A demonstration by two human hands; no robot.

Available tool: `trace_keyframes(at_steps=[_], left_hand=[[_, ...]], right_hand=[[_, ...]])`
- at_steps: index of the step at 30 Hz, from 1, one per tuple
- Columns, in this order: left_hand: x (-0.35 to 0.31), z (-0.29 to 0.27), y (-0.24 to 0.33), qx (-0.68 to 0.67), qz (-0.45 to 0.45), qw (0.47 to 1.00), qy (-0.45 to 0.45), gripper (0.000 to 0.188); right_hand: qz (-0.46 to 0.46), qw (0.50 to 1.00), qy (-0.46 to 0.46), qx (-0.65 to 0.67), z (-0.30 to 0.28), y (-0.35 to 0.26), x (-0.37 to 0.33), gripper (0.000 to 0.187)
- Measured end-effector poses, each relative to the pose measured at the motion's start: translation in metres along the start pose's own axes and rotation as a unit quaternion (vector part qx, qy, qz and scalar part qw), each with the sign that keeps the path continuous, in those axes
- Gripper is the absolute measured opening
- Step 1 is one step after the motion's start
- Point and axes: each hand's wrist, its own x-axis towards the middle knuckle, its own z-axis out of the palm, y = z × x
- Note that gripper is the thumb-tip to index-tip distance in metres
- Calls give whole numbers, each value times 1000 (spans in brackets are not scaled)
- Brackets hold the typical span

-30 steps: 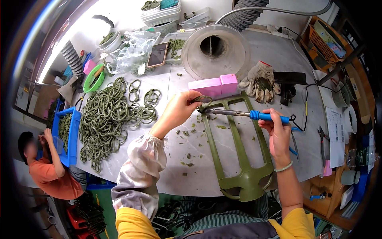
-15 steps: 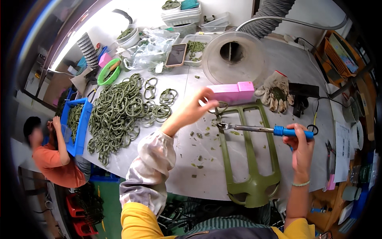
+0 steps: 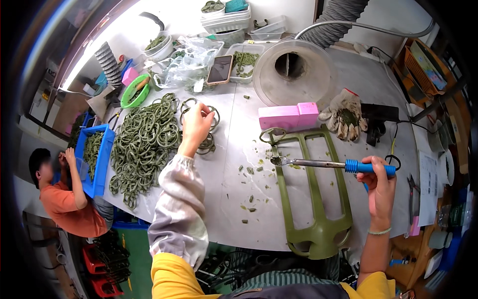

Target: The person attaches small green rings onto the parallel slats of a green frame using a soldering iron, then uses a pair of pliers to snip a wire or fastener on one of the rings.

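Observation:
My left hand (image 3: pixel 195 128) is at the right edge of a pile of dark green rings (image 3: pixel 144 132), over a few loose ones. Its fingers are bent together, and whatever is between them is hidden. In my right hand (image 3: pixel 379 192) is a soldering iron (image 3: pixel 323 163), held by its ribbed blue handle. Its silvery tip hovers at the left rail of an olive-green slotted frame (image 3: pixel 311 174). A single green ring (image 3: pixel 273 135) is at the frame's upper left corner, close to the tip.
A pink block (image 3: pixel 286 115), a stained glove (image 3: pixel 346 113) and a wide fume hood (image 3: pixel 294 72) stand beyond the frame. Small green scraps dot the grey table. Farther back are a phone (image 3: pixel 220 70), plastic bags and tubs. On the left, a co-worker sits by a blue crate (image 3: pixel 103 159).
My left hand has moved left from the frame's upper corner to the loose rings. The ring at that corner stays behind. The iron has barely shifted.

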Motion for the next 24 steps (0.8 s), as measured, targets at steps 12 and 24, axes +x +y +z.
trace_keyframes(at_steps=[12, 24], left_hand=[[-86, -6, 38, -323, -132, 877, -330, 22], [-75, -10, 47, 3, 61, 952, -298, 28]], right_hand=[[-2, 1000, -7, 12, -8, 5, -6, 25], [-7, 1000, -1, 15, -11, 3, -8, 25]])
